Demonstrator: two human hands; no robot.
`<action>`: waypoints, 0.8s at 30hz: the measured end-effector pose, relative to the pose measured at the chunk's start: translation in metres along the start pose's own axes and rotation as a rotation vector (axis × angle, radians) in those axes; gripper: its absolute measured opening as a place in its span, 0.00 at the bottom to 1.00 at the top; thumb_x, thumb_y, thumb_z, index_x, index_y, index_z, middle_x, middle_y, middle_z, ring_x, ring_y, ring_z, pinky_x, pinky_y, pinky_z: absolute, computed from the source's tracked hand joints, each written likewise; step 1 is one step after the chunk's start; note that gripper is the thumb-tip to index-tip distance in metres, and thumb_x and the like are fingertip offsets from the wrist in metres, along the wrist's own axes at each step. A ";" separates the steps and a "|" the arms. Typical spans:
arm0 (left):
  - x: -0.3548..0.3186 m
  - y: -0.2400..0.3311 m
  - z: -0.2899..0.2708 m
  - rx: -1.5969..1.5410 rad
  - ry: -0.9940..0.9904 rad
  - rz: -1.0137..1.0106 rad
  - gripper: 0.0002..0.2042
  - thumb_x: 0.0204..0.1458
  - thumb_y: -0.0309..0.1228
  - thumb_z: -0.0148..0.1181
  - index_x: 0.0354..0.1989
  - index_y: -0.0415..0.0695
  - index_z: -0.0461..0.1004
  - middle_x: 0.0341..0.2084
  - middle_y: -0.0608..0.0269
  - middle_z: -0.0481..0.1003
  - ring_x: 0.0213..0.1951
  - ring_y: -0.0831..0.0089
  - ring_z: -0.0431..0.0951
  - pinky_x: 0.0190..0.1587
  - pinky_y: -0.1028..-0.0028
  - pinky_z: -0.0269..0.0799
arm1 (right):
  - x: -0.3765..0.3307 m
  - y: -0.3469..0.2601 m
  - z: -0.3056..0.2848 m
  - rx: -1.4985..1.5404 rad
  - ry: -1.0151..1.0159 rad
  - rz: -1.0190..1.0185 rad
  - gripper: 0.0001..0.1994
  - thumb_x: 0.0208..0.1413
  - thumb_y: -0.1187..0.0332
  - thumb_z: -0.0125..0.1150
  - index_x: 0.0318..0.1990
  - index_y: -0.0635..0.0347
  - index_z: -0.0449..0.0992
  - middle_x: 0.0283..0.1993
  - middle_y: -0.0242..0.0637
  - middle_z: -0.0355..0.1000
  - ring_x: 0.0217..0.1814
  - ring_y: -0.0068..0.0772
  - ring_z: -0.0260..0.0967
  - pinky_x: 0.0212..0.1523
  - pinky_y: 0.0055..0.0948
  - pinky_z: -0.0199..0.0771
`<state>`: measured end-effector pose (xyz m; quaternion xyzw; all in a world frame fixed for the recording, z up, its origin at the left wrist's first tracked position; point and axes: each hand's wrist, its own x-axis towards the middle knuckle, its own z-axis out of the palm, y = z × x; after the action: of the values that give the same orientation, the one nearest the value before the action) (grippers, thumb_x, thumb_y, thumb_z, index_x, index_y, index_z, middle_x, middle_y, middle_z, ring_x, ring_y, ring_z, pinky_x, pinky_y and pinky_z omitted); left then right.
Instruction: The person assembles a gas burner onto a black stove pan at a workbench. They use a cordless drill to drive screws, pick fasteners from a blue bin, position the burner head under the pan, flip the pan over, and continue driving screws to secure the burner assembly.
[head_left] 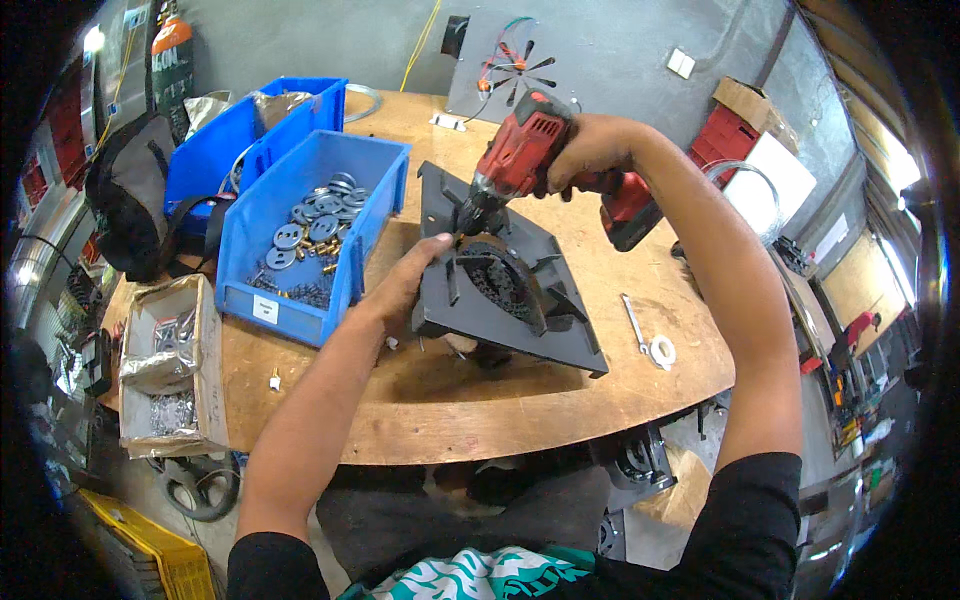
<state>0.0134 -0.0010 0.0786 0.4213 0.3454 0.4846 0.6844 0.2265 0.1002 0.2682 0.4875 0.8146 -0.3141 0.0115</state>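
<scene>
Near the worktop's middle, right of the blue bin (305, 235), the left hand (405, 290) clamped the left edge of the black plastic panel (520, 290). The right hand (590, 150) was closed around the red drill (530, 160). Its long axis slanted down-left, bit on the panel; a loosened grip could let the bit skid toward the thumb.

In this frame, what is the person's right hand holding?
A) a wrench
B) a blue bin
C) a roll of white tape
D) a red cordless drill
D: the right hand grips the red cordless drill, its tip pointed down at the black plastic panel that the left hand steadies on the wooden table; the wrench and white tape roll lie untouched nearby.
</scene>
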 end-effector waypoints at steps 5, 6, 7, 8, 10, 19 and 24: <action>-0.002 -0.001 -0.003 -0.025 0.059 -0.047 0.18 0.51 0.47 0.51 0.35 0.43 0.73 0.26 0.61 0.76 0.25 0.71 0.76 0.31 0.73 0.74 | -0.001 0.003 0.006 -0.039 0.089 0.142 0.12 0.37 0.70 0.68 0.33 0.59 0.79 0.24 0.34 0.73 0.22 0.24 0.67 0.20 0.26 0.65; 0.000 -0.003 -0.004 -0.037 0.052 -0.023 0.21 0.48 0.49 0.54 0.38 0.43 0.74 0.27 0.60 0.76 0.25 0.70 0.77 0.28 0.70 0.74 | -0.004 0.005 0.007 0.004 0.105 0.087 0.11 0.36 0.70 0.68 0.31 0.60 0.78 0.22 0.33 0.71 0.20 0.23 0.64 0.19 0.26 0.63; 0.002 -0.005 -0.004 -0.053 0.048 -0.027 0.21 0.48 0.49 0.54 0.38 0.43 0.74 0.27 0.60 0.76 0.25 0.70 0.77 0.28 0.70 0.74 | -0.003 0.006 0.008 -0.018 0.137 0.108 0.11 0.36 0.70 0.68 0.31 0.60 0.78 0.21 0.32 0.71 0.20 0.23 0.64 0.18 0.26 0.63; 0.004 -0.007 -0.004 -0.066 0.041 -0.031 0.21 0.48 0.49 0.54 0.38 0.43 0.74 0.27 0.60 0.76 0.25 0.70 0.77 0.28 0.70 0.74 | -0.003 0.007 0.008 -0.026 0.155 0.108 0.11 0.35 0.70 0.68 0.31 0.60 0.78 0.21 0.32 0.70 0.20 0.23 0.64 0.18 0.26 0.63; 0.007 -0.007 -0.006 -0.065 -0.006 -0.004 0.21 0.47 0.48 0.54 0.38 0.42 0.74 0.27 0.59 0.76 0.25 0.69 0.77 0.29 0.70 0.74 | 0.000 0.008 0.005 0.022 0.134 0.194 0.12 0.35 0.71 0.69 0.31 0.59 0.77 0.21 0.32 0.70 0.20 0.23 0.64 0.18 0.25 0.63; 0.000 -0.001 0.002 0.012 0.029 -0.003 0.18 0.51 0.46 0.47 0.32 0.42 0.73 0.24 0.62 0.75 0.25 0.73 0.75 0.31 0.74 0.71 | -0.004 0.008 0.007 -0.005 0.155 0.097 0.13 0.34 0.72 0.68 0.32 0.60 0.76 0.22 0.33 0.71 0.20 0.24 0.66 0.17 0.24 0.63; 0.003 -0.004 0.002 -0.014 0.025 -0.003 0.19 0.50 0.46 0.49 0.35 0.42 0.73 0.26 0.61 0.75 0.26 0.72 0.75 0.31 0.72 0.72 | -0.004 0.007 0.007 0.017 0.135 0.105 0.13 0.35 0.72 0.67 0.33 0.59 0.77 0.22 0.30 0.70 0.20 0.20 0.64 0.16 0.23 0.60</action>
<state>0.0177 0.0003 0.0761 0.4098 0.3509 0.4913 0.6837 0.2319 0.0958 0.2602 0.5496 0.7842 -0.2865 -0.0312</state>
